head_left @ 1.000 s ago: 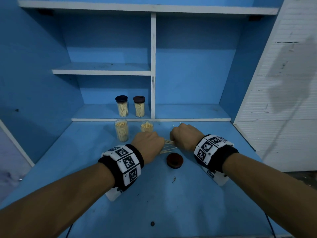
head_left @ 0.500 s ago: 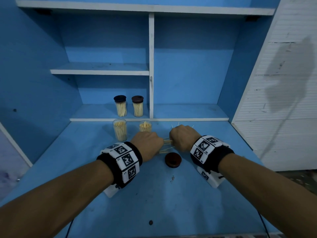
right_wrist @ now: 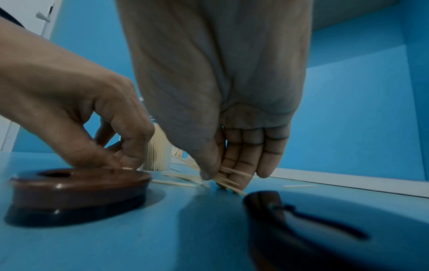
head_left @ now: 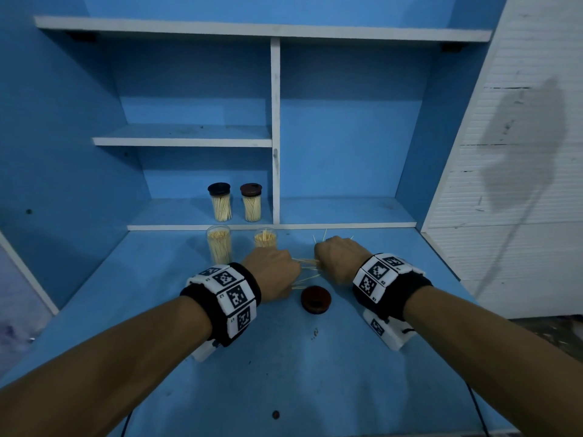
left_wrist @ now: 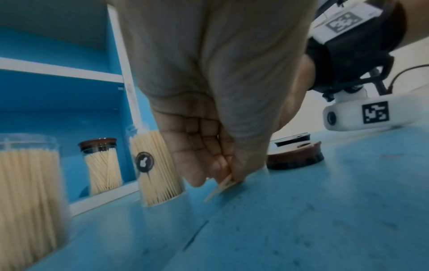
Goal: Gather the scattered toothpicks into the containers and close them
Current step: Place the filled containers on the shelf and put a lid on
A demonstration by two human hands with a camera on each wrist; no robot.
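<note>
Both hands (head_left: 338, 257) on toothpicks (head_left: 305, 263), fingers curled.

The toothpicks (right_wrist: 183, 177) look like pale, matt wood. The open jars (head_left: 219, 247) on the table (head_left: 315, 373) are clear, smooth plastic or glass. The near lid (right_wrist: 76, 190) is glossy brown plastic. The table is matt blue paint, speckled and scuffed. The wrist bands (head_left: 233, 302) are black cloth with hard white plates.

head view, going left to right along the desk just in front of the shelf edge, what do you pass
open container → second open container → left hand → loose toothpicks → right hand
</note>
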